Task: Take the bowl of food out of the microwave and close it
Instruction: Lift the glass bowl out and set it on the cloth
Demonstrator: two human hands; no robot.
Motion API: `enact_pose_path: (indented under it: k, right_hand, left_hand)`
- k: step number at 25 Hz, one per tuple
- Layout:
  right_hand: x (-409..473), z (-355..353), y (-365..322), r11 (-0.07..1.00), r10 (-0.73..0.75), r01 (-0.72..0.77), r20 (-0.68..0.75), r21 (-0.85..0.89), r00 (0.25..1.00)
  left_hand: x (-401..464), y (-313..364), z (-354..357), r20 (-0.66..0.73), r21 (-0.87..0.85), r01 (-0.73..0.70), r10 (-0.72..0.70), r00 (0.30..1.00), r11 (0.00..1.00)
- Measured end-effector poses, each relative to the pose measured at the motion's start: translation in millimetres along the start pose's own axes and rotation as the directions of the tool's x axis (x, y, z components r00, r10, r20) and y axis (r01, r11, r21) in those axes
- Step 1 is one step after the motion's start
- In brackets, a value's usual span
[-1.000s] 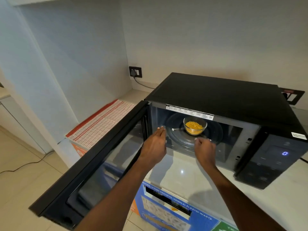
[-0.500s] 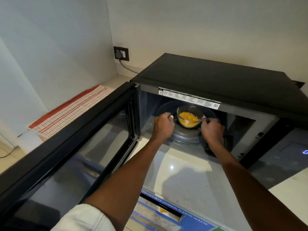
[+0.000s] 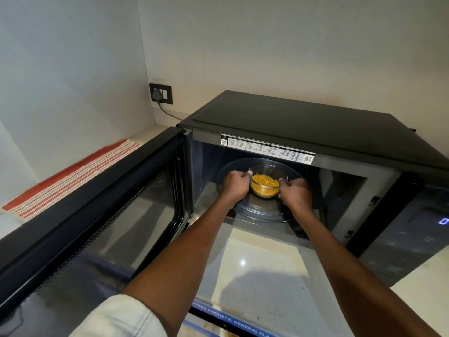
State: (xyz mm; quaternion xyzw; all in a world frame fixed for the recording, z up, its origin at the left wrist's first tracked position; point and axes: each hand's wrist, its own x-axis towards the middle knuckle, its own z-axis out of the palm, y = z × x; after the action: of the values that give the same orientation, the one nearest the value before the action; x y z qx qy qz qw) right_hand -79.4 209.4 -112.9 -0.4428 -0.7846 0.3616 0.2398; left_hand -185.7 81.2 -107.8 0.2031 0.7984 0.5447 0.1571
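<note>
A black microwave (image 3: 303, 122) stands on the white counter with its door (image 3: 102, 215) swung wide open to the left. Inside, on the glass turntable (image 3: 257, 212), is a small clear glass bowl (image 3: 264, 187) of yellow noodle-like food. Both my hands are inside the cavity. My left hand (image 3: 235, 186) grips the bowl's left side and my right hand (image 3: 295, 194) grips its right side, thumbs at the rim. Whether the bowl rests on the turntable or is raised off it, I cannot tell.
The white counter (image 3: 262, 268) runs in front of the microwave. A red striped cloth (image 3: 73, 178) lies left of the door. A wall socket with a plug (image 3: 160, 93) is behind. The control panel (image 3: 413, 229) is at the right. A labelled bin (image 3: 230, 319) sits below the counter edge.
My hands went from the mouth of the microwave into the cavity and closed on both sides of the bowl. The view has moved closer to the microwave.
</note>
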Motion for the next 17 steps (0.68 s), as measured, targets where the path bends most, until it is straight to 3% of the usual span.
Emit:
enact_pose_path:
  k: [8,17]
  right_hand:
    - [-2.1,2.0,-9.0,0.982,0.125,-0.128,0.031,0.140,0.992]
    - [-51.2,-33.4,-16.4,0.993,-0.044,0.041,0.023,0.114,0.999]
  left_hand:
    - [0.3,-1.3,12.7,0.035,-0.146,0.075,-0.071,0.997,0.986]
    - [-46.0,17.6,-5.0,-0.093,-0.233,0.102,-0.126,0.988,0.967]
